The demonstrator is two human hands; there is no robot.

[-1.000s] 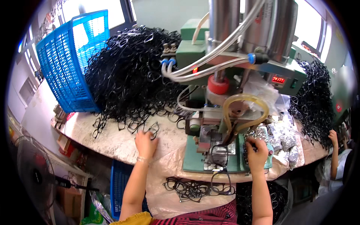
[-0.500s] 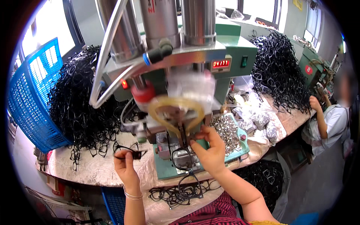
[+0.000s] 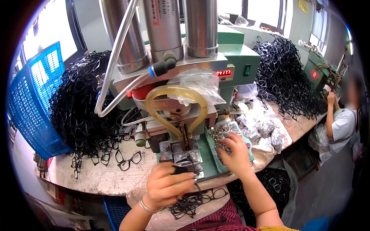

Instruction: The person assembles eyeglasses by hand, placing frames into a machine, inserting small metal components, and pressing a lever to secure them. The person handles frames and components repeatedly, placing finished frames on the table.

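My left hand (image 3: 165,186) is closed on a black eyeglass frame (image 3: 180,169) in front of the machine's metal fixture (image 3: 189,158); my fingers hide much of the frame. Over the green tray (image 3: 217,163) of small shiny metal parts (image 3: 223,133), my right hand (image 3: 236,152) reaches with bent, parted fingers, and nothing shows between them. The green press (image 3: 241,57) stands right ahead. A yellowish looped tube (image 3: 148,102) leads down to the fixture. Below my left hand, several black eyeglass frames (image 3: 185,206) lie on a covering.
Heaps of black eyeglass frames (image 3: 79,100) rise at left and back right (image 3: 281,77). A blue basket (image 3: 36,100) tilts at the far left. Bags of metal parts (image 3: 266,127) lie beyond the tray. A co-worker (image 3: 343,123) stands at the far right.
My left hand has moved right, in front of the fixture. My right hand has left the eyeglass frame at the fixture and moved right to the tray of metal parts.
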